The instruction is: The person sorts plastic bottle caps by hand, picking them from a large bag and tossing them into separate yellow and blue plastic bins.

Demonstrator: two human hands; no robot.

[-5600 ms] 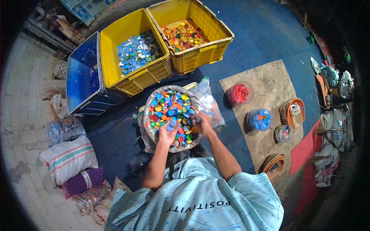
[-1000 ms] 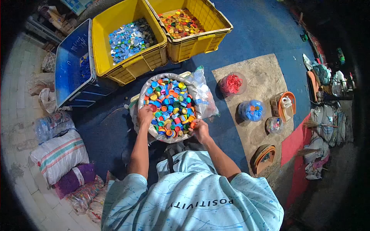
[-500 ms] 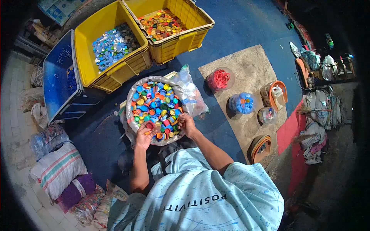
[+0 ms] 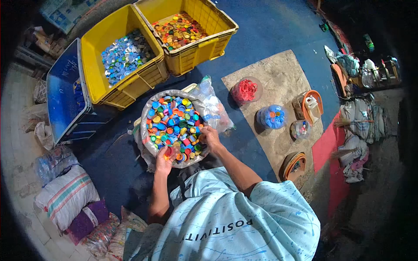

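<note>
A sack (image 4: 145, 130) with a rolled, greyish rim stands in front of me, full of loose bottle caps (image 4: 174, 119) in many colours. At its near left rim my left hand (image 4: 163, 163) is closed, palm turned up, with a red bottle cap (image 4: 168, 153) in its fingers. My right hand (image 4: 210, 138) is at the right side of the sack, over the caps, with its fingers curled together. Whatever those fingers hold, if anything, is hidden. A clear plastic bag (image 4: 213, 104) with pale contents leans by the far right rim.
Beyond the sack are a yellow crate (image 4: 93, 65) of blue and white caps, another yellow crate (image 4: 196, 56) of orange and red caps, and a blue crate (image 4: 65, 104). Containers of red pieces (image 4: 247, 90) and blue pieces (image 4: 272, 116) stand on a board (image 4: 278, 69) at right. Stuffed sacks (image 4: 67, 195) lie left.
My left hand has dropped slightly toward the near rim, and the red cap in it is tilted differently. My right hand stays at the sack's right side. The view has shifted slightly.
</note>
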